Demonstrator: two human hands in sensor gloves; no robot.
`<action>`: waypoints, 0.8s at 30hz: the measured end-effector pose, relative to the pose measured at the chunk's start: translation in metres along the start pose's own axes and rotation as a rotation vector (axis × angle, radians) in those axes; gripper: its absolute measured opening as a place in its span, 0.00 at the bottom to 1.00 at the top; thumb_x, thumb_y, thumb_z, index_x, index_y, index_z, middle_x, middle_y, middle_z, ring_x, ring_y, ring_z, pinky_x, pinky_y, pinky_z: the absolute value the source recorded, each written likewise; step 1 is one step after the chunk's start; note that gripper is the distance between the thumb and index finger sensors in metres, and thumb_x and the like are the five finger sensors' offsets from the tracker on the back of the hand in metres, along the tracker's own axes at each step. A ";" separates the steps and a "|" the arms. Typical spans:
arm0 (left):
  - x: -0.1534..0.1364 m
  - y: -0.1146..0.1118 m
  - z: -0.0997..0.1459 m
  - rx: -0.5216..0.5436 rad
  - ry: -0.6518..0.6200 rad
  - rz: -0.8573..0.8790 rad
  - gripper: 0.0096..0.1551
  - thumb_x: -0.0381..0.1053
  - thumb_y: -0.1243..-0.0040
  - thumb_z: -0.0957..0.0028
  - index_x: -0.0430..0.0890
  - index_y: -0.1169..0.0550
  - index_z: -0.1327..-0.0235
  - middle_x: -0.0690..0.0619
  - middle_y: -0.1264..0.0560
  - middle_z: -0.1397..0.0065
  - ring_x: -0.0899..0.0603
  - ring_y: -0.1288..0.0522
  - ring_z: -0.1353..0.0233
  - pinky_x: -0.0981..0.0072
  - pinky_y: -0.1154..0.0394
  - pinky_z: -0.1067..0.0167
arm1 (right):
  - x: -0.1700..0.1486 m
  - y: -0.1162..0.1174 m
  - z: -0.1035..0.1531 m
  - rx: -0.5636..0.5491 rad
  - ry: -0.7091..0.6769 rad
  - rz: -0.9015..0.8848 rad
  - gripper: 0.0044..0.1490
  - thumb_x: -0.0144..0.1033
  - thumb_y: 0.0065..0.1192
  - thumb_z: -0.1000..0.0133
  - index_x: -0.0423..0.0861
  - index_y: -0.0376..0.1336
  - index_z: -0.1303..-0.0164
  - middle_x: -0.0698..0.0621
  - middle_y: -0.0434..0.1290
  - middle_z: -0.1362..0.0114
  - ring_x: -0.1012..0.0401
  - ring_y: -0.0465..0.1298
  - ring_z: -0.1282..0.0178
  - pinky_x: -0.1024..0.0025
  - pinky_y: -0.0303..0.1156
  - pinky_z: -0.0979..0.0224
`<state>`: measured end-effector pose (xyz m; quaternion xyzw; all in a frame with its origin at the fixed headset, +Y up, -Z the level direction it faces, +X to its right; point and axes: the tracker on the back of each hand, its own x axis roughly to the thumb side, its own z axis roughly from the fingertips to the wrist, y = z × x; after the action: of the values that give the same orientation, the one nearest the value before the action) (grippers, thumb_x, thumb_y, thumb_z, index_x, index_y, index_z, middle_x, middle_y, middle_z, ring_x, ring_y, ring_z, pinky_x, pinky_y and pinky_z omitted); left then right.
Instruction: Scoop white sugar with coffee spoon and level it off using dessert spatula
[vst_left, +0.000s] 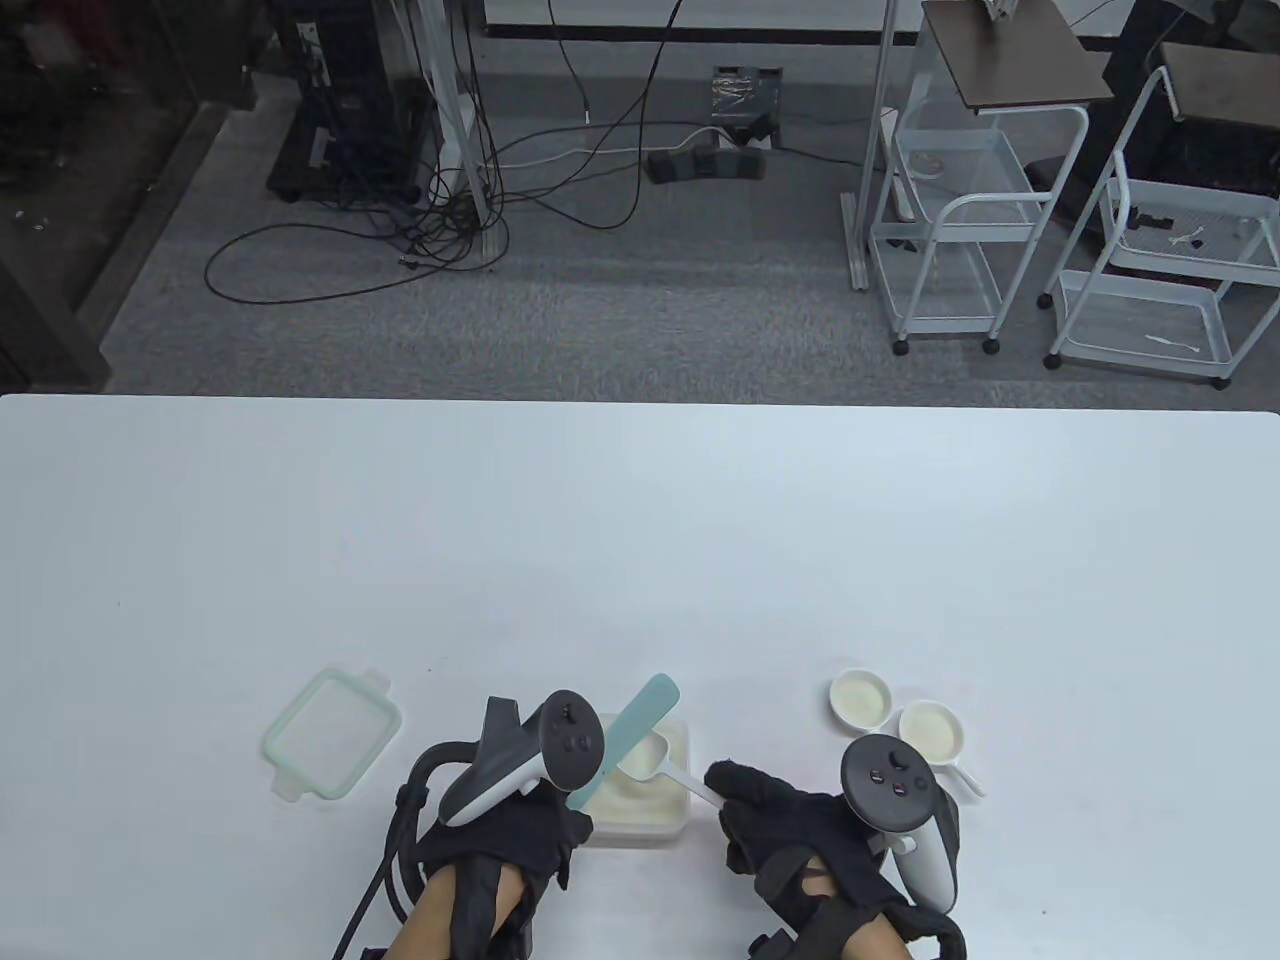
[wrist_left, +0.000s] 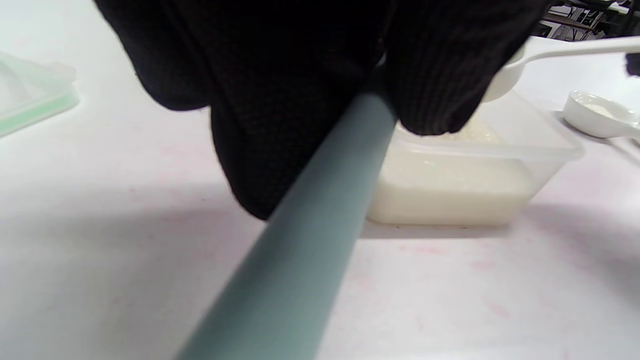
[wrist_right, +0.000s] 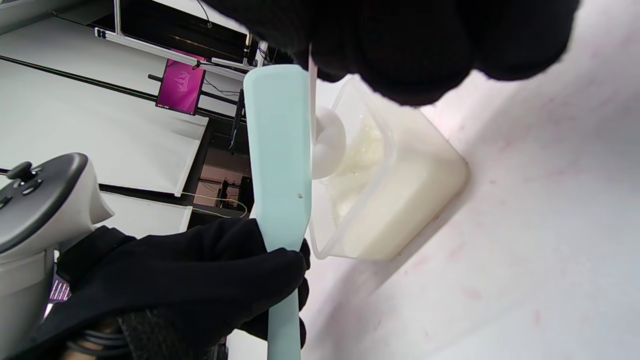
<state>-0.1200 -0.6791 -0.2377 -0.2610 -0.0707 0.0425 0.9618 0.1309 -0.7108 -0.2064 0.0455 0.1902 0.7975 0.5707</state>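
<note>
Over the sugar tub (vst_left: 650, 800), the left hand (vst_left: 500, 840) grips the spatula (vst_left: 630, 735), the right hand (vst_left: 790, 830) pinches the half-hidden spoon (vst_left: 665, 765)

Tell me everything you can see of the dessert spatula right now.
The dessert spatula is pale teal, matte, apparently silicone or plastic: a flat, round-cornered blade tapering into a slim handle. The left hand grips the handle. The blade angles up and away over the open sugar container, lying right against the rim of the white coffee spoon that the right hand holds. A tiny speck marks the blade.
</note>
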 end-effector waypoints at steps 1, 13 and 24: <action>0.000 0.000 0.000 0.003 0.005 -0.007 0.31 0.61 0.29 0.53 0.47 0.14 0.42 0.52 0.11 0.48 0.51 0.07 0.58 0.53 0.19 0.39 | 0.000 0.000 0.000 0.000 0.001 -0.001 0.30 0.25 0.54 0.45 0.31 0.61 0.32 0.36 0.72 0.48 0.50 0.76 0.57 0.43 0.74 0.44; -0.003 0.001 -0.001 0.021 0.044 -0.052 0.30 0.62 0.29 0.53 0.47 0.14 0.42 0.52 0.11 0.48 0.51 0.07 0.58 0.52 0.19 0.38 | 0.000 -0.002 0.002 -0.019 0.040 0.030 0.30 0.25 0.54 0.45 0.30 0.62 0.33 0.35 0.73 0.48 0.50 0.76 0.57 0.43 0.74 0.45; -0.005 0.011 0.007 0.116 0.035 -0.013 0.29 0.61 0.29 0.52 0.50 0.15 0.40 0.52 0.13 0.44 0.49 0.10 0.52 0.45 0.23 0.35 | 0.006 -0.010 0.007 -0.014 0.015 0.005 0.30 0.25 0.55 0.45 0.31 0.62 0.33 0.35 0.73 0.48 0.50 0.76 0.57 0.42 0.74 0.45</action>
<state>-0.1268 -0.6667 -0.2377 -0.2051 -0.0530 0.0358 0.9767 0.1400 -0.7008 -0.2049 0.0360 0.1887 0.8006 0.5676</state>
